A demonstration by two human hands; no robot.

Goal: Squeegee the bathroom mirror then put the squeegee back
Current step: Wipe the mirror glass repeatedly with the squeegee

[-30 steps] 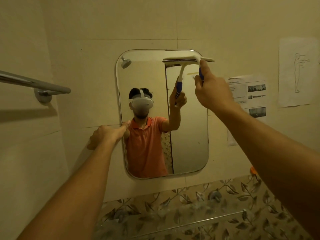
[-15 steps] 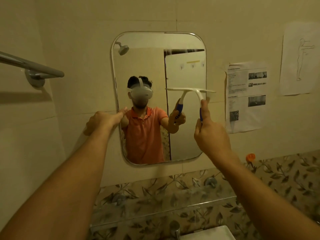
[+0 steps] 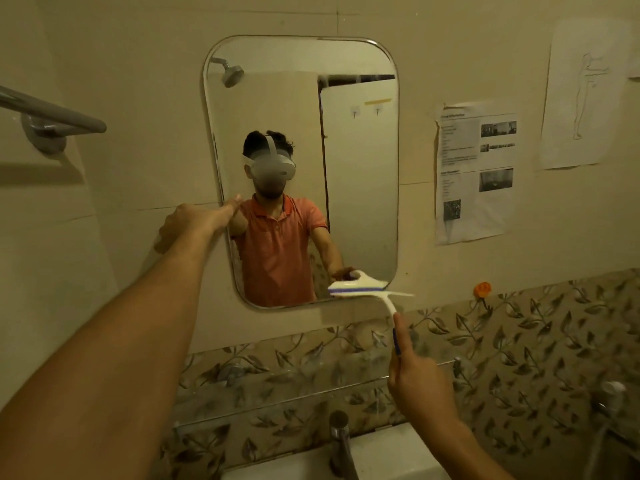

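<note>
Right hand grips the squeegee by its handle, with the blade above that hand at the mirror's lower right corner. Left hand grasps the mirror's left edge, thumb on the rim.

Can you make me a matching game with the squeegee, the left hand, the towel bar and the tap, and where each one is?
1 squeegee
2 left hand
3 towel bar
4 tap

A on the wall left of the mirror
B at the mirror's bottom right corner
C low down, under the mirror
D touching the mirror's left edge

Pairs: 1-B, 2-D, 3-A, 4-C
</note>
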